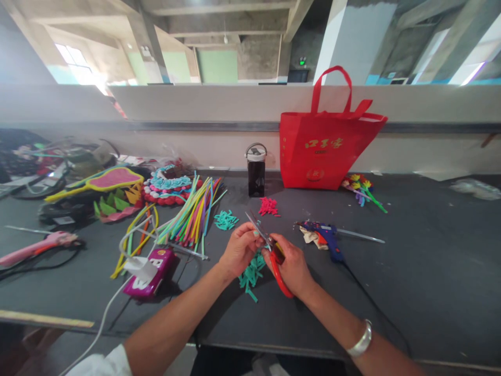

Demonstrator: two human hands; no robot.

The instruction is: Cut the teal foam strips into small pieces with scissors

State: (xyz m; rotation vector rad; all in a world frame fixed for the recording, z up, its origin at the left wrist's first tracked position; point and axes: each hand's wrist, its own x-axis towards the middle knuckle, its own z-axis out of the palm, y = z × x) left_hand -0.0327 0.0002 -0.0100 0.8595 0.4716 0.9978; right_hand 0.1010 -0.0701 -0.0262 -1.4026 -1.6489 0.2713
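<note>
While the right hand (291, 263) grips the scissors (279, 278) by the red handles, the left hand (240, 250) pinches a small teal piece (256, 233) between thumb and fingertips, directly beside the blades. The scissors are tilted, with the blade tips directed toward the far edge of the surface (422, 277) and slightly left; whether the blades touch the piece cannot be determined. Both hands are positioned above the middle of the near half of the surface. Beneath them, a loose pile of teal strips (250, 279) lies toward the near edge. Beyond the hands, toward the far edge, are a second teal pile (226, 220) on the left and a red pile (268, 206) on the right, set apart from each other. A dark bottle (256, 177) stands upright near the far edge, just behind the red pile. To its right, a red bag (313, 154) stands at the same edge. A blue glue gun (331, 241) lies to the right of the right hand. Toward the left edge, a bundle of coloured stems (198, 216) lies behind a purple power strip (166, 265).
</note>
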